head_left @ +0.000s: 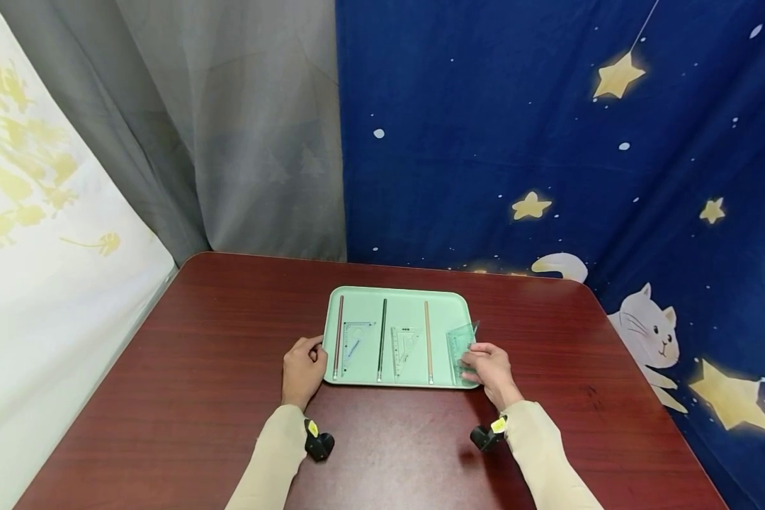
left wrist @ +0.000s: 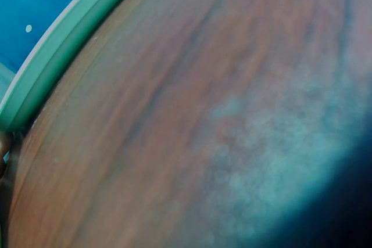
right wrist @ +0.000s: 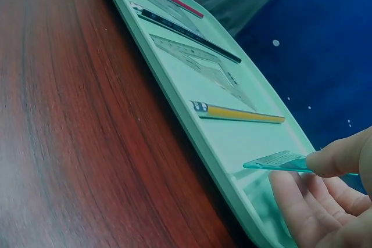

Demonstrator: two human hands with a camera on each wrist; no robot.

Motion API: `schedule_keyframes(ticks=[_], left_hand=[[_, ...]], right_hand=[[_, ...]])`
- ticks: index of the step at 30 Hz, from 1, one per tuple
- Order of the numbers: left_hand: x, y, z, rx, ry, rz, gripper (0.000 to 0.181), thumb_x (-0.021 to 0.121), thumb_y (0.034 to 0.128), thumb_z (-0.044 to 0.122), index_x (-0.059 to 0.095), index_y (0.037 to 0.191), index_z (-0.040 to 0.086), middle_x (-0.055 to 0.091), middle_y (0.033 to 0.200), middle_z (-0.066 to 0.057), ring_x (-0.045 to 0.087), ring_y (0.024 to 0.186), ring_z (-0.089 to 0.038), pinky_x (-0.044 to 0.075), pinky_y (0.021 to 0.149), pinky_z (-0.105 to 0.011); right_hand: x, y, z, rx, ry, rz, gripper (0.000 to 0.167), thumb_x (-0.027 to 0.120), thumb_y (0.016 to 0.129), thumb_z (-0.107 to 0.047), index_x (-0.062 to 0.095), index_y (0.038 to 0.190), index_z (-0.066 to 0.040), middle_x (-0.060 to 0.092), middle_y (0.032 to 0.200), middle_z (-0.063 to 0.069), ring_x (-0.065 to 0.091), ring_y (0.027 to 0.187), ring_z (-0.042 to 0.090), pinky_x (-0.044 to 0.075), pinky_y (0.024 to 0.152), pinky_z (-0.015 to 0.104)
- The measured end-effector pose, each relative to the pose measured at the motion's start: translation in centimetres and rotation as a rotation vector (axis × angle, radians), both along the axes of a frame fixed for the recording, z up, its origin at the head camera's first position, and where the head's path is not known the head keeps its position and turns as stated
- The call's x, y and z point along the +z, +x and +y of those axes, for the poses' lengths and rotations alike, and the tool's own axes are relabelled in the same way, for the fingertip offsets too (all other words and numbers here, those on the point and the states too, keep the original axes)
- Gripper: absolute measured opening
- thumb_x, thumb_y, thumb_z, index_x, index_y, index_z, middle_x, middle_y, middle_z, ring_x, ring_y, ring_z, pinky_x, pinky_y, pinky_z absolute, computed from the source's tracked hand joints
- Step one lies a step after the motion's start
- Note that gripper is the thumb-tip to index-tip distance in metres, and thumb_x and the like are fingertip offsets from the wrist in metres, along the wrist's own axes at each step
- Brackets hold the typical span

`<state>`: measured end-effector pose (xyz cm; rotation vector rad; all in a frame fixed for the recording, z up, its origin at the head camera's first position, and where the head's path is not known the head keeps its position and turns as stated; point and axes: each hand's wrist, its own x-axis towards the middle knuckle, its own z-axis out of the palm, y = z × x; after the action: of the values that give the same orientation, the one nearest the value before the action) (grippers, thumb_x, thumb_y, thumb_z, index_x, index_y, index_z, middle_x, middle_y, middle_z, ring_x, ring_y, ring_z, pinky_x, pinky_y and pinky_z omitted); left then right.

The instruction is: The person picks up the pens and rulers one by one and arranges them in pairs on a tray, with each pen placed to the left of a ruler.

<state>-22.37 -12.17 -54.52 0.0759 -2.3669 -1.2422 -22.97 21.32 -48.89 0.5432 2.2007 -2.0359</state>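
A light green tray [head_left: 363,301] lies on the table, its left rim held by my left hand [head_left: 303,370]. Only a sliver of that hand shows in the left wrist view, beside the rim. Over the tray's right end, my right hand [head_left: 489,368] pinches a green transparent set square [right wrist: 273,160] between thumb and fingers, tilted up off the tray floor. Across the tray lie a red pencil [head_left: 338,333], a clear set square [head_left: 348,347], a black pencil [head_left: 382,340], another clear set square [head_left: 397,347] and a yellow pencil [right wrist: 244,114].
The tray stands on a dark red-brown wooden table [head_left: 229,319]. Behind it hang a grey curtain [head_left: 268,142] and a blue curtain with stars [head_left: 452,142]. White patterned cloth [head_left: 51,283] hangs on the left. A black wrist camera [head_left: 319,446] is strapped to the left wrist.
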Motion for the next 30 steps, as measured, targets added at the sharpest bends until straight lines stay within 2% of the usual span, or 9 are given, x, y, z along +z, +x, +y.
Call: schedule_keyframes(ticks=[11,16,23,30], left_hand=[[-0.1,0.0,0.0,0.002,0.002,0.014,0.026,0.056,0.0862,0.003,0.072,0.106,0.002,0.062,0.076,-0.006,0.044,0.056,-0.008,0.039,0.055,-0.023],[0.0,0.0,0.0,-0.004,0.001,0.007,0.026,0.056,0.0862,0.003,0.072,0.107,0.001,0.061,0.076,-0.006,0.043,0.055,-0.007,0.038,0.055,-0.022],[0.0,0.0,-0.1,-0.008,0.005,-0.001,0.026,0.055,0.0865,0.002,0.072,0.107,0.001,0.06,0.075,-0.006,0.043,0.055,-0.006,0.038,0.055,-0.023],[0.0,0.0,0.0,-0.009,0.011,-0.008,0.026,0.055,0.0868,0.003,0.072,0.107,0.002,0.061,0.077,-0.006,0.044,0.056,-0.009,0.039,0.056,-0.023]], right_hand=[[-0.7,-0.3,-1.3,-0.01,0.026,0.0,0.033,0.059,0.083,0.006,0.048,0.113,0.012,0.066,0.081,0.006,0.064,0.065,0.007,0.054,0.056,0.022],[-1.0,-0.3,-1.9,-0.016,0.105,0.006,0.034,0.059,0.081,0.006,0.05,0.113,0.011,0.065,0.083,0.009,0.063,0.062,0.008,0.055,0.058,0.025],[-1.3,-0.2,-2.8,-0.058,0.246,0.025,0.038,0.059,0.078,0.003,0.048,0.114,0.008,0.063,0.095,0.02,0.063,0.058,0.01,0.056,0.059,0.027],[-1.5,-0.1,-3.4,-0.068,0.382,0.055,0.037,0.064,0.077,-0.006,0.051,0.111,0.003,0.064,0.094,0.019,0.062,0.049,0.01,0.054,0.053,0.026]])
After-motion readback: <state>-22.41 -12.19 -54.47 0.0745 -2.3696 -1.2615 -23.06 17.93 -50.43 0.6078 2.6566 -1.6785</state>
